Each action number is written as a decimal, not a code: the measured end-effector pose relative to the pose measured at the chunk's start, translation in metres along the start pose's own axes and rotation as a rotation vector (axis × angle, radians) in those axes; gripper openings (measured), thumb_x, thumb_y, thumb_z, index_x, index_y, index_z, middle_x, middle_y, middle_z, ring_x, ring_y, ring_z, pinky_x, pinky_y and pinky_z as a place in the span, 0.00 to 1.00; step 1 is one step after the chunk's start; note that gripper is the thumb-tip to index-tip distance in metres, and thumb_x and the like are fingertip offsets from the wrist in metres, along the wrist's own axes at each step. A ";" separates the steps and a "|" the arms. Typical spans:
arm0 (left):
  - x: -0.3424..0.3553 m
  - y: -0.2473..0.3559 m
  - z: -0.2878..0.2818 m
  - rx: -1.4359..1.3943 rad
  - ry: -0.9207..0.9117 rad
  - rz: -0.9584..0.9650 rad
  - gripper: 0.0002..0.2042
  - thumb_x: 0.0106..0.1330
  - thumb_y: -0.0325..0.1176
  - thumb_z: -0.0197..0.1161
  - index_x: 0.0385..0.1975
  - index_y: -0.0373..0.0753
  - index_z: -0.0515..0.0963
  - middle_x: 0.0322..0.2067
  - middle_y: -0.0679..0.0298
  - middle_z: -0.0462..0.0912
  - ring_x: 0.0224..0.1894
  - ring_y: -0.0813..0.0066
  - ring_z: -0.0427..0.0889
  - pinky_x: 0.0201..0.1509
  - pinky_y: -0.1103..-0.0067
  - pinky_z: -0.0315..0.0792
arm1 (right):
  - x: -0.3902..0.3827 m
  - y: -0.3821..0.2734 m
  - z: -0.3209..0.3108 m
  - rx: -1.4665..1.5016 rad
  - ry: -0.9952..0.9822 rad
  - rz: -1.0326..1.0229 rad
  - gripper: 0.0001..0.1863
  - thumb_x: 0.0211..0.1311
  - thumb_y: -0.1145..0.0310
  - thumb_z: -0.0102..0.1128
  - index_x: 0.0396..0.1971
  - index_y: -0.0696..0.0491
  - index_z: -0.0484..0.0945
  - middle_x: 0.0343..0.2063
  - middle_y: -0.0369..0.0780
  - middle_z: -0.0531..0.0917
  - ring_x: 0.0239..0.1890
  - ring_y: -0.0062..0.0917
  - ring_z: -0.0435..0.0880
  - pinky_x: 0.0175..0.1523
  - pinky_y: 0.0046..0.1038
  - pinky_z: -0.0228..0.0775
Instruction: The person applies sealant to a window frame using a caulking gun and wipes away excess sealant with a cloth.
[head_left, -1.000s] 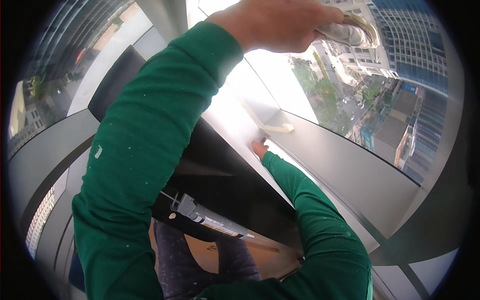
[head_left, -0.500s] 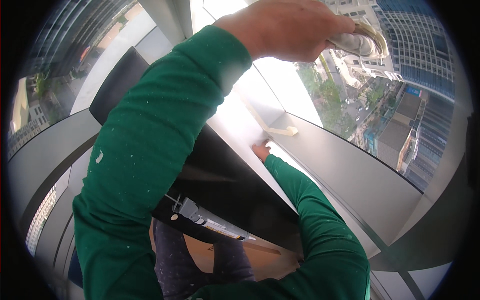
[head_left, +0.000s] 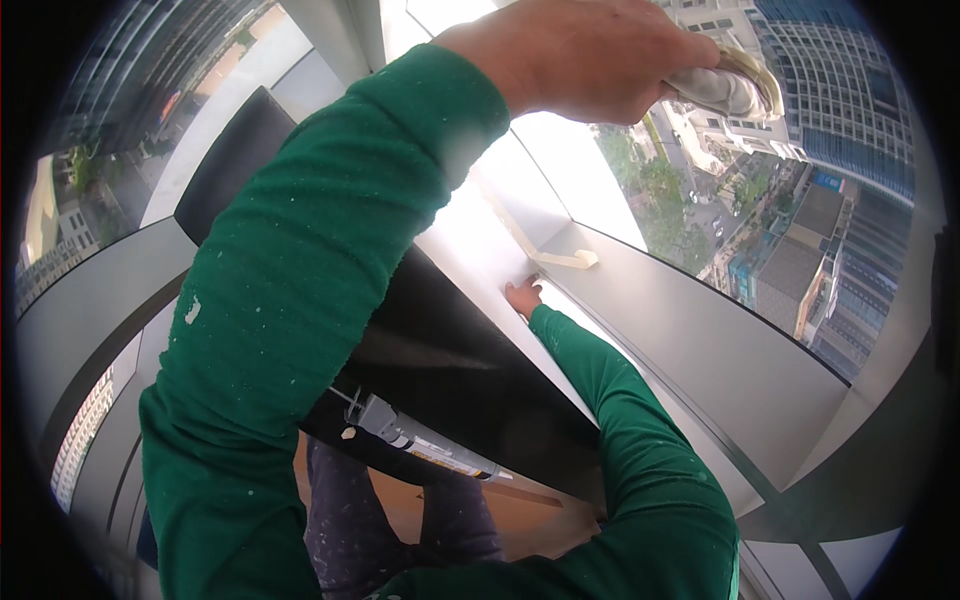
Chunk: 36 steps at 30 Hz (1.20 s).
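High in the picture, my left hand point(head_left: 590, 60) is closed around a folded whitish cloth point(head_left: 725, 92), its edge sticking out past the fingertips against the window. My right hand point(head_left: 523, 297) rests lower, near the middle, against the white panel point(head_left: 495, 265) beside the window corner. Its thumb stands apart from the fingers, and nothing shows in it. Just above that hand, a strip of cream masking tape point(head_left: 570, 260) runs along the corner, with a loose end. Below my left forearm lies a caulking gun point(head_left: 425, 445) with a grey cartridge, its nozzle pointing right.
A dark surface point(head_left: 450, 370) stretches between my arms, and a dark panel point(head_left: 235, 160) stands at the left. A grey window sill point(head_left: 700, 310) borders the glass on the right. Beyond the glass, a street point(head_left: 715, 215) and buildings lie far below.
My left hand and the cloth have shifted slightly to the right. My right hand has barely moved, and the caulking gun lies as before.
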<state>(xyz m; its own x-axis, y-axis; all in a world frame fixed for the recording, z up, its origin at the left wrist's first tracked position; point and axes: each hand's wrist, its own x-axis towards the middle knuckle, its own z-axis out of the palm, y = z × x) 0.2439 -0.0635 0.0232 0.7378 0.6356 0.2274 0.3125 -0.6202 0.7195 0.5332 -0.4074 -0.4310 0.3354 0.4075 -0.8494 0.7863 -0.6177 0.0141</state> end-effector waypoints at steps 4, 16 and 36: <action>-0.004 0.003 -0.005 -0.014 0.013 0.072 0.23 0.77 0.27 0.50 0.71 0.35 0.66 0.25 0.58 0.80 0.25 0.70 0.77 0.33 0.73 0.76 | 0.007 0.006 -0.003 -0.030 0.000 -0.042 0.60 0.65 0.43 0.55 0.73 0.76 0.32 0.71 0.75 0.47 0.69 0.68 0.64 0.74 0.47 0.61; -0.010 0.001 -0.001 0.009 0.060 0.074 0.24 0.73 0.22 0.50 0.70 0.34 0.67 0.25 0.59 0.80 0.26 0.71 0.77 0.31 0.73 0.75 | 0.019 -0.009 0.003 -0.325 -0.167 -0.220 0.52 0.72 0.48 0.46 0.67 0.86 0.37 0.70 0.79 0.41 0.75 0.70 0.47 0.79 0.47 0.47; 0.012 0.020 -0.002 0.031 -0.069 -0.059 0.19 0.76 0.25 0.51 0.66 0.33 0.71 0.25 0.59 0.79 0.26 0.71 0.77 0.33 0.73 0.74 | 0.023 0.005 -0.017 -0.310 -0.027 -0.131 0.52 0.71 0.52 0.54 0.74 0.74 0.35 0.75 0.60 0.46 0.70 0.49 0.69 0.71 0.44 0.66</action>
<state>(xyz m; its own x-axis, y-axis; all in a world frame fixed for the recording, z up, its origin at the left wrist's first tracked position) 0.2571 -0.0672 0.0414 0.7568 0.6388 0.1385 0.3744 -0.5973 0.7093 0.5535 -0.3899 -0.4415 0.2107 0.4490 -0.8684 0.9434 -0.3260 0.0603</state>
